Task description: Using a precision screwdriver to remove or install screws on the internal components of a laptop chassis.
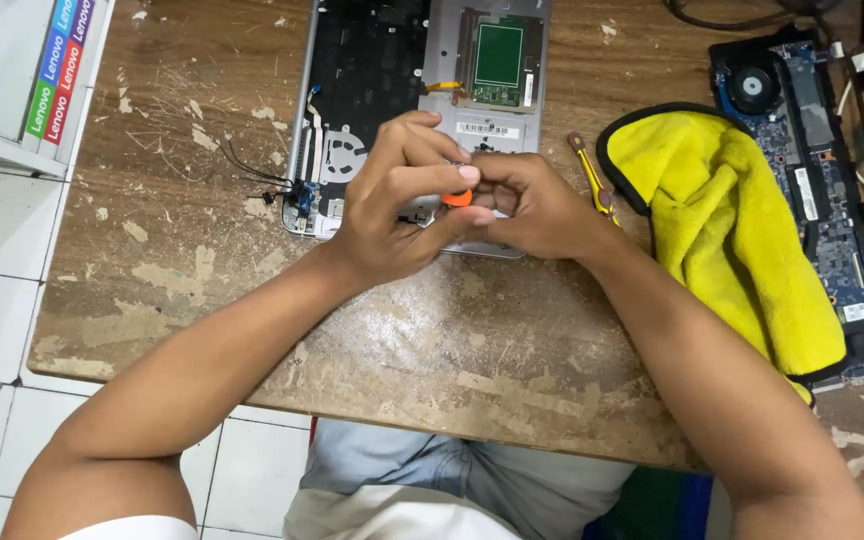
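Both hands meet over the opened laptop base (422, 80). The left hand (397, 200) and right hand (537, 205) pinch 1 small orange piece (457, 198) between their closed fingertips, equally near both; its long axis cannot be told

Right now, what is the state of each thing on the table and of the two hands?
Laptop chassis: opened, insides exposed.
Circuit board: removed, lying right of the cloth.
Yellow cloth: crumpled, partly covering the board.
Screwdriver: lying flat, unheld.
Left hand: closed around a small orange piece.
Right hand: pinching the same piece.
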